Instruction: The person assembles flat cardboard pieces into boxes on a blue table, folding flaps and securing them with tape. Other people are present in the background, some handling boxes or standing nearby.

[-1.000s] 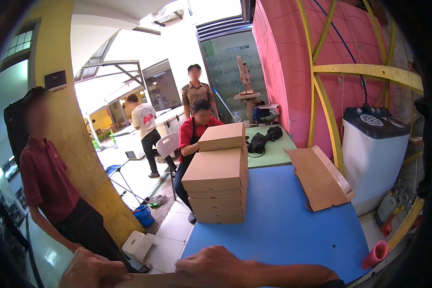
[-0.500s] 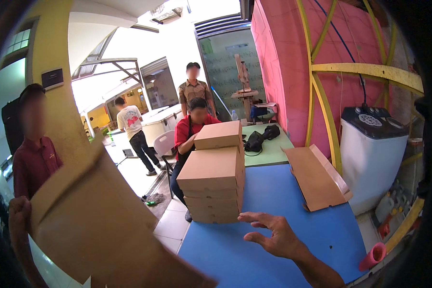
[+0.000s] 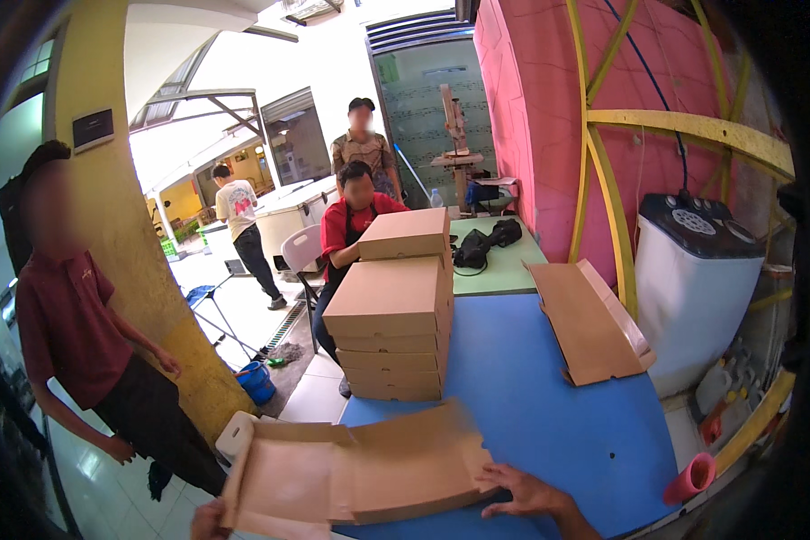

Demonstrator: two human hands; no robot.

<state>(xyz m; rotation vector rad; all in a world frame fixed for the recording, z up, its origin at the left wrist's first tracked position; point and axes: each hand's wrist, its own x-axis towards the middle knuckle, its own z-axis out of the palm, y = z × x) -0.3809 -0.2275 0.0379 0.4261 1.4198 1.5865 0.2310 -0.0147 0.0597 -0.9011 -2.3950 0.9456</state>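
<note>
A brown cardboard box blank [image 3: 405,463], opened out with its side flaps partly raised, lies across the near part of the blue table [image 3: 549,423]. At its left end my left hand [image 3: 210,520] grips the edge, though most of those fingers are hidden at the lower border. My right hand [image 3: 526,493] is at the other end, fingers apart and fingertips touching the cardboard edge. Just beyond the blank stands a stack of closed brown boxes [image 3: 391,346], with one box [image 3: 405,234] on top set farther back.
Another unfolded cardboard piece [image 3: 594,328] rests at the table's right side. A pink cylinder [image 3: 690,479] is by the near right edge. A washing machine [image 3: 697,297] stands beyond. One person [image 3: 76,315] stands at left; another in red [image 3: 346,225] sits behind the stack.
The cardboard blank has come down from the left and now lies on the table, its left end still in my left hand. My right hand has moved down and nearer, meeting its right edge.
</note>
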